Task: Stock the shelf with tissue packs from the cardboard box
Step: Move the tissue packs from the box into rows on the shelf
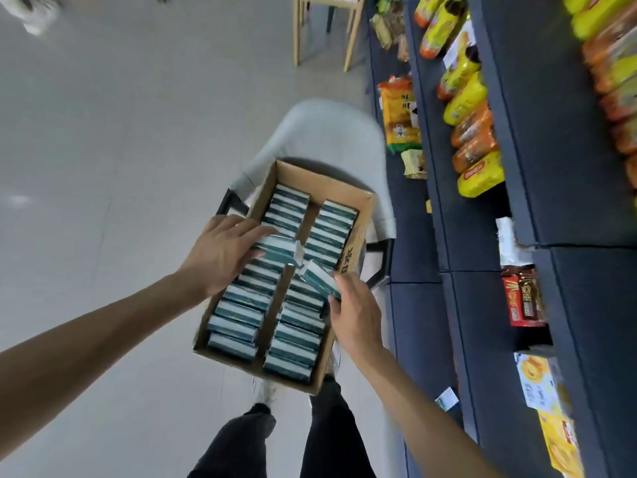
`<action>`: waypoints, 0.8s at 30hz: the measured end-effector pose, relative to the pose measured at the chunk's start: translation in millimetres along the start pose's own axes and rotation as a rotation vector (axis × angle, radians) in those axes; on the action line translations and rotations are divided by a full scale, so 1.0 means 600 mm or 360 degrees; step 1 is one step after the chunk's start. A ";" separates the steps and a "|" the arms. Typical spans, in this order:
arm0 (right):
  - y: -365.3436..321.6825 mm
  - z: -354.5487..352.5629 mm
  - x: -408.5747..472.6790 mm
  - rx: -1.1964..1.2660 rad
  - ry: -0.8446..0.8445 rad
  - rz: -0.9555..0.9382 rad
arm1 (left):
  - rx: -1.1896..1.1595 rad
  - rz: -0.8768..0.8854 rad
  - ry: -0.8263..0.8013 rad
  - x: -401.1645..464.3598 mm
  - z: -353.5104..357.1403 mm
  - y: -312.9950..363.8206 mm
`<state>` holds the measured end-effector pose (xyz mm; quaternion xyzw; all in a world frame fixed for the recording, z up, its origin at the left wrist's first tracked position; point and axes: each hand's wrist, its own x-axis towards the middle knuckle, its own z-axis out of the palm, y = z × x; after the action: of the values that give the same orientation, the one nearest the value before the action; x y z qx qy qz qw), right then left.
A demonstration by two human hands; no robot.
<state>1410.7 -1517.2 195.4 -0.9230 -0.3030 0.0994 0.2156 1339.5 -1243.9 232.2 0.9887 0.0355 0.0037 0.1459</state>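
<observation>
An open cardboard box [358, 232] sits on a light grey chair [324, 132] and holds two rows of several teal-and-white tissue packs [296, 339]. My left hand [220, 253] reaches into the left row and holds a tissue pack [279, 248] lifted partly out of it. My right hand [355, 315] pinches another tissue pack [320, 279] raised and tilted above the right row. The dark blue shelf [482, 215] stands to the right of the box.
The shelf tiers carry yellow and orange snack bags [472, 129], a red-brown chocolate box [524, 298] and yellow biscuit boxes [548, 401]. One tissue pack [447, 399] lies on a low tier. A wooden table [327, 25] stands beyond the chair. My legs show below the box.
</observation>
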 end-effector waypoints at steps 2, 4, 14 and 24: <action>-0.012 -0.053 -0.014 0.0006 0.0119 0.0014 | -0.0029 0.0087 0.0041 0.013 -0.054 0.027; -0.018 -0.110 -0.031 0.0020 0.0220 0.0053 | -0.0062 0.0164 0.0077 0.024 -0.106 0.058; -0.001 -0.445 -0.139 -0.0031 0.0651 0.0311 | -0.0195 0.0689 0.0232 0.107 -0.309 0.267; 0.078 -0.743 -0.303 -0.0142 0.0984 0.0241 | -0.0307 0.1128 0.0365 0.163 -0.418 0.559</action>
<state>1430.1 -1810.9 579.3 -0.9379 -0.1576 -0.1834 0.2486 1455.9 -1485.1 568.8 0.9145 -0.2928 0.1678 0.2230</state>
